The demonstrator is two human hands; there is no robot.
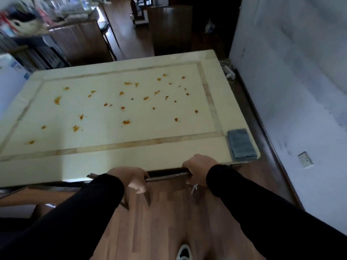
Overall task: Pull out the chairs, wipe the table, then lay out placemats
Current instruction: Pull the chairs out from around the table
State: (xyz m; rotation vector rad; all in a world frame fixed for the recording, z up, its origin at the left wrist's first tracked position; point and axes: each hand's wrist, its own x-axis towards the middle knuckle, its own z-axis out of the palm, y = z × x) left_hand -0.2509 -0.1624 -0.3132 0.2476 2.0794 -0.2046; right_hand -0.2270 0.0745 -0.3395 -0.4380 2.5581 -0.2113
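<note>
Dark chair rail at near tabletop edge gripped by both hands: left hand, right hand, fingers curled round it. Step judged: chair pull-out. Next: rearward pull needed. Stains unwiped; cloth at right corner.

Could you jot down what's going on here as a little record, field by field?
Doing: pulling out a chair
Left hand: grips the chair back's top rail
Right hand: grips the same rail
Table: pale top, scattered orange stains, not yet wiped
Cloth: grey, folded, on the table's near right corner
Placemats: none in view
Floor: wood
</note>
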